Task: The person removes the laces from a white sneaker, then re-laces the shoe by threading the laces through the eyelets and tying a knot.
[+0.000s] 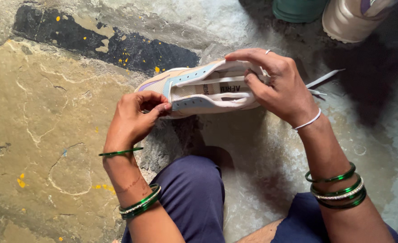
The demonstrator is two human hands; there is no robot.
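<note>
Pinching the cream, pale-blue-panelled sneaker [199,87] mid-frame, your left hand [133,118] at its toe, right hand [280,85] gripping its white laces [226,81], you risk tugging them unevenly.

two hands [131,119], two shoes [208,87], nine bangles [140,204]

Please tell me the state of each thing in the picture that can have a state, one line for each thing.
Shoe: held off the floor, on its side, toe to the left.
Laces: threaded through the eyelets, ends loose at the right.
Left hand: fingers pinched at the toe end.
Right hand: gripping the shoe's opening.
Second shoe: on the floor, untouched.
</note>
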